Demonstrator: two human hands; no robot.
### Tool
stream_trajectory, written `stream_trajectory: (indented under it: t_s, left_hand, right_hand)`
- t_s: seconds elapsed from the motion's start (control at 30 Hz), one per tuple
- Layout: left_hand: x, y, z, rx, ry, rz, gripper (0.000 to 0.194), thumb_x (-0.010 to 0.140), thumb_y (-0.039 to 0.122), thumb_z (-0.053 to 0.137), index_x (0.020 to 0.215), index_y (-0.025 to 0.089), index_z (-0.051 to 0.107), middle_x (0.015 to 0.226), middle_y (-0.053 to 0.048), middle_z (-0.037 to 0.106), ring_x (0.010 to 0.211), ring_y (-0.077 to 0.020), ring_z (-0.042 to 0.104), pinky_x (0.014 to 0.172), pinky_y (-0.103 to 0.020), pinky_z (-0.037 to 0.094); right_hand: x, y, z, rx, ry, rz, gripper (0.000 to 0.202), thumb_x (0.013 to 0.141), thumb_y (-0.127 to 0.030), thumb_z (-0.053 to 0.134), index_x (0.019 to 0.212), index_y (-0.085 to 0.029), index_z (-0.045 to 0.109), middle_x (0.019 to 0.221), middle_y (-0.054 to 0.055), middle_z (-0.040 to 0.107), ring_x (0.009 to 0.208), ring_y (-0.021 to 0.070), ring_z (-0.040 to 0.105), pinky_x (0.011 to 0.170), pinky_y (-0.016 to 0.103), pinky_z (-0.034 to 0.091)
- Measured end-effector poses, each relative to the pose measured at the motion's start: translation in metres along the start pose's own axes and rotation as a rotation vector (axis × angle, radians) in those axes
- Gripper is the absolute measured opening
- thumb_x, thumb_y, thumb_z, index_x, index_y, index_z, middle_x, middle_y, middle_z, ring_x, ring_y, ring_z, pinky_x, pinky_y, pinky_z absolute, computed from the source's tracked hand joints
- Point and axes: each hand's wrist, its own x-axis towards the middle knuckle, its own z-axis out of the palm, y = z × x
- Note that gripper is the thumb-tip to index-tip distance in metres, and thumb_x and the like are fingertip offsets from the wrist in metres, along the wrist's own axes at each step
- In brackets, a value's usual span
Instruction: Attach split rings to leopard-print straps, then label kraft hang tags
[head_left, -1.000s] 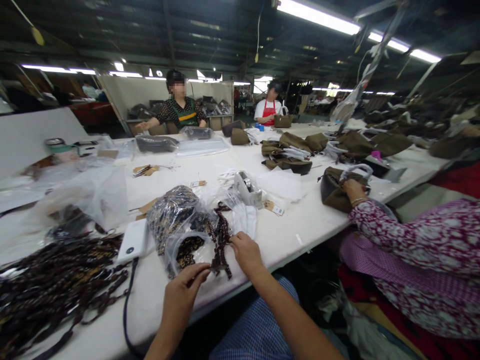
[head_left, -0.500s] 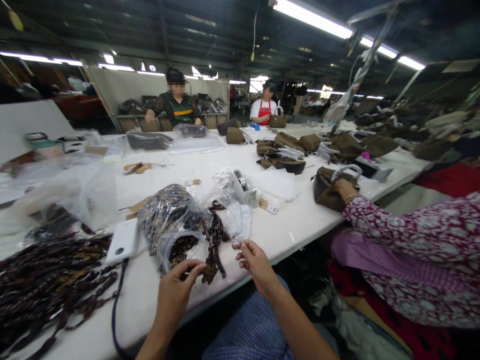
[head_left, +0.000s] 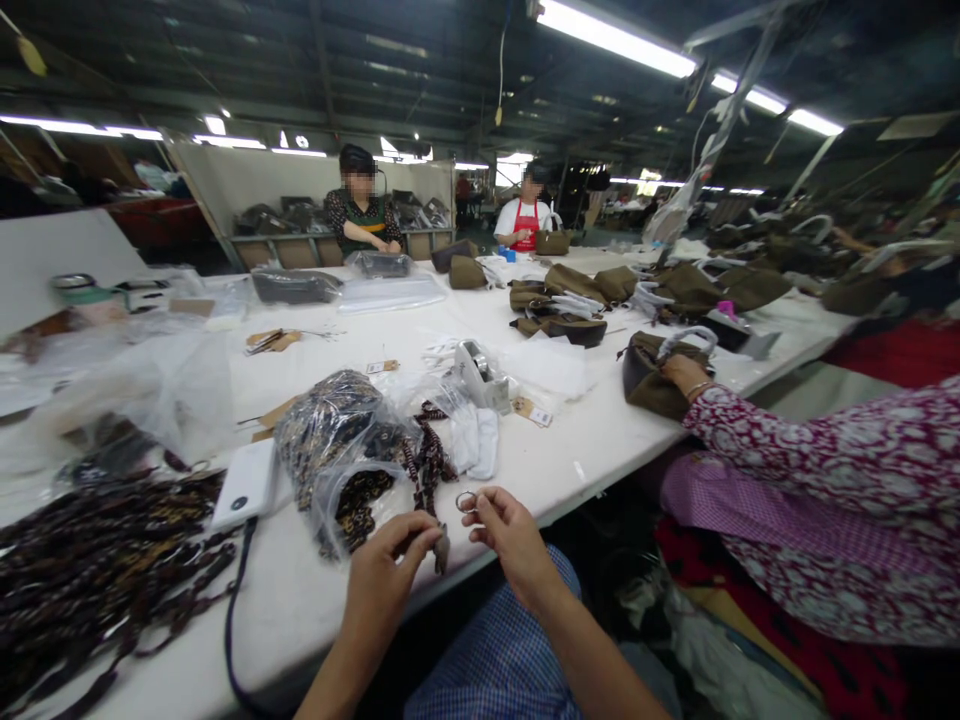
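At the table edge (head_left: 517, 535), ring (head_left: 466, 501) in right hand (head_left: 511, 540)

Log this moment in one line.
Left hand: pinching brown strap piece | right hand: holding metal ring | held things: apart | nearby: clear bag on table

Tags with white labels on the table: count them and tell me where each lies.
2. One tag lies beyond the clear plastic bag; the second tag lies right of the folded white material. Others may be hidden.
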Motion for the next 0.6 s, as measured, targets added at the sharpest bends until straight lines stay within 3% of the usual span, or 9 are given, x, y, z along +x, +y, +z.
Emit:
stream_trajectory:
  t_s: [0.1,0.23,0.3,0.4,0.5,0.6]
  left_hand:
    - [0.001,-0.002,0.004,-0.007,-0.013,-0.017,0.021,0.084,0.039,0.059,0.076,0.023,0.071,0.086,-0.003,0.076,0.081,-0.0206,0.069,0.075,-0.028,0.052]
    - [0.001,-0.004,0.005,-0.025,-0.046,-0.006,0.023,0.087,0.039,0.056,0.078,0.023,0.071,0.083,-0.002,0.075,0.078,-0.0197,0.068,0.075,-0.028,0.052]
    - [0.002,-0.004,0.005,-0.05,-0.048,-0.004,0.024,0.088,0.039,0.055,0.078,0.022,0.069,0.081,-0.003,0.073,0.076,-0.0191,0.067,0.073,-0.027,0.052]
    - [0.003,-0.004,0.006,-0.09,-0.021,-0.033,0.025,0.088,0.04,0.054,0.081,0.02,0.067,0.08,-0.003,0.071,0.069,-0.0174,0.065,0.063,-0.025,0.052]
    - [0.004,-0.004,0.008,-0.115,0.007,-0.064,0.025,0.088,0.04,0.055,0.082,0.019,0.066,0.075,-0.002,0.067,0.059,-0.0148,0.061,0.055,-0.024,0.051]
    - [0.003,-0.007,0.011,-0.139,0.004,-0.077,0.023,0.086,0.04,0.058,0.079,0.02,0.066,0.071,-0.001,0.068,0.057,-0.0146,0.062,0.057,-0.025,0.053]
  right_hand:
    - [-0.005,-0.003,0.001,-0.219,0.003,-0.162,0.028,0.086,-0.045,0.064,0.093,-0.018,0.067,0.105,0.009,0.069,0.074,0.0164,0.066,0.069,0.029,0.056]
    - [-0.01,-0.006,0.002,-0.385,-0.037,-0.287,0.014,0.088,-0.032,0.062,0.088,-0.021,0.071,0.12,0.009,0.065,0.101,0.0224,0.066,0.079,0.03,0.056]
    - [-0.01,-0.005,0.002,-0.406,-0.056,-0.282,0.009,0.085,-0.026,0.065,0.084,-0.021,0.072,0.114,0.008,0.068,0.106,0.0231,0.064,0.082,0.029,0.055]
    - [-0.008,0.002,0.002,-0.332,-0.062,-0.227,0.006,0.08,-0.023,0.071,0.083,-0.019,0.07,0.104,0.007,0.069,0.092,0.0199,0.066,0.077,0.027,0.054]
    - [-0.006,0.008,0.004,-0.179,-0.049,-0.165,0.021,0.077,-0.025,0.074,0.096,-0.02,0.065,0.093,0.004,0.069,0.083,0.0168,0.066,0.075,0.027,0.054]
    - [-0.006,0.009,0.006,-0.095,-0.044,-0.109,0.032,0.077,-0.03,0.075,0.106,-0.019,0.064,0.089,0.003,0.07,0.081,0.0174,0.067,0.075,0.029,0.055]
